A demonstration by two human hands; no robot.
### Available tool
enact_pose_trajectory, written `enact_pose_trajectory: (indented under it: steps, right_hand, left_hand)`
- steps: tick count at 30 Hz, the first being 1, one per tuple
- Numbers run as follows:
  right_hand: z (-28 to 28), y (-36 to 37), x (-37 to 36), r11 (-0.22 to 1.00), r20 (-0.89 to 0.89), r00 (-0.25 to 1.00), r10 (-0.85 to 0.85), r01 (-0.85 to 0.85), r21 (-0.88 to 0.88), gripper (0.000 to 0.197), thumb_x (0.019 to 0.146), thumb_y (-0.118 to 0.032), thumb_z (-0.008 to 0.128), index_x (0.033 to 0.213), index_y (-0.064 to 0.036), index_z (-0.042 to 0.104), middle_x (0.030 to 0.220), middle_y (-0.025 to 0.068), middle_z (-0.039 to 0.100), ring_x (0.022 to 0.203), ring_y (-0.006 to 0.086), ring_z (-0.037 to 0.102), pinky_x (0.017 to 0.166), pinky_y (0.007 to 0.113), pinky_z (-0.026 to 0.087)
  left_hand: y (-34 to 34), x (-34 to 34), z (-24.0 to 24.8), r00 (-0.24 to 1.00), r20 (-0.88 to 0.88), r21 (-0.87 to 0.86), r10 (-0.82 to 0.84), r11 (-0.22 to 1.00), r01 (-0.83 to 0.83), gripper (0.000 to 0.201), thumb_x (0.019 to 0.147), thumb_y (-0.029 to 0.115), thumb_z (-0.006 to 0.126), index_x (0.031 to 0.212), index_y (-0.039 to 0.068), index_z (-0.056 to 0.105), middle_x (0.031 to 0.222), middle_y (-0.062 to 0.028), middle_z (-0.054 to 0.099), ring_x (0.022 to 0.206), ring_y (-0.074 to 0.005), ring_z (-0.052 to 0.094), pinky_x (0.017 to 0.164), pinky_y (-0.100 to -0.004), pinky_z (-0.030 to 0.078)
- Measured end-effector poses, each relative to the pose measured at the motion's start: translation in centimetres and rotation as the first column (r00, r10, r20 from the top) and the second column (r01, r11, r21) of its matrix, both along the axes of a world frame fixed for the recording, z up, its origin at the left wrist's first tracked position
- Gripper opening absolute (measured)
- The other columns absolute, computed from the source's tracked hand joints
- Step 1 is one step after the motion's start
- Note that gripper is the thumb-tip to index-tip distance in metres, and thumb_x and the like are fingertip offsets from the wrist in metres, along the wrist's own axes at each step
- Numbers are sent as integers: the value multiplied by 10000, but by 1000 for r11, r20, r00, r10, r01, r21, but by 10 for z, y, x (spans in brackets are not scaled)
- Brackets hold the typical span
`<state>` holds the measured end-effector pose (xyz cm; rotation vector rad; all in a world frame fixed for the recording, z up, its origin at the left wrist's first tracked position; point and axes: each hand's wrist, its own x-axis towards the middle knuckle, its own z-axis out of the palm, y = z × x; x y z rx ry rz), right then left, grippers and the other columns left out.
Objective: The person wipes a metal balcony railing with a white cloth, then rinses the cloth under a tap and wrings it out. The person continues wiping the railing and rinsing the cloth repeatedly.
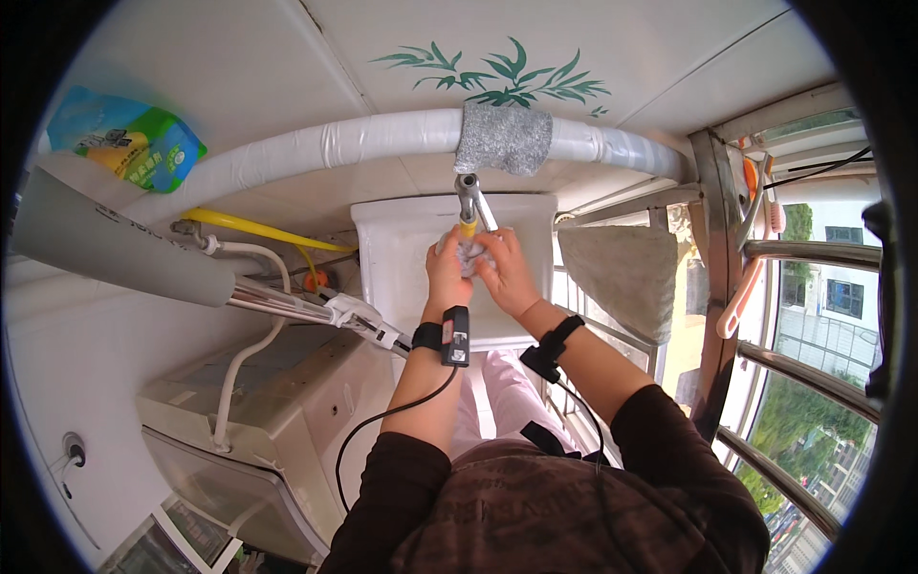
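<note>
A white sink (402,230) stands against the wall before me, with a metal faucet (468,191) at its back. Over the basin, my left hand (446,273) and my right hand (508,275) meet just below the faucet's yellow-ringed end. Both hands are closed around a small, bunched pale cloth (469,256), its far side hidden by my fingers. A grey rag (504,139) hangs over the white wrapped pipe (373,140) behind the faucet.
To the left are a blue-green pouch (129,139), a grey wrapped tube (124,239), a yellow hose (273,230) and a boxy washing machine (239,387). A grey cloth (622,277) hangs on the right, near a pink brush (746,292) and metal window bars (808,378).
</note>
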<state>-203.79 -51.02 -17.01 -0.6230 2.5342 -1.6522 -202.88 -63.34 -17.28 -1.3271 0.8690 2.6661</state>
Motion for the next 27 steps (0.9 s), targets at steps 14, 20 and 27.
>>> enact_pose_trajectory:
  steps: [14, 20, 27]
  right_hand:
    - [-4, -31, -22, 946, 931, 352, -93, 322, -27, 365, 903, -385, 409, 956, -61, 569, 673, 41, 530, 503, 140, 467, 415, 298, 342]
    - [-14, -28, -27, 899, 811, 575, -110, 405, -165, 229, 913, -261, 485, 1038, -77, 536, 838, 53, 554, 667, 180, 523, 518, 303, 417]
    - [-1, -12, -2, 985, 195, 976, -92, 119, -128, 287, 925, -274, 514, 1087, -37, 528, 810, 43, 558, 688, 148, 543, 572, 274, 429]
  left_hand:
    - [-8, -6, -3, 978, -197, -176, -62, 984, 27, 130, 699, 60, 561, 790, 67, 468, 755, -31, 468, 700, -149, 480, 635, -327, 416]
    - [-15, -2, -1, 986, -165, -173, -3, 985, -26, 353, 795, 186, 634, 1076, 63, 459, 929, -64, 524, 835, -202, 550, 765, -374, 460]
    - [0, -5, -5, 996, -32, -185, 83, 979, -87, 311, 918, 347, 552, 1012, 54, 501, 880, -55, 573, 836, -198, 590, 685, -358, 496]
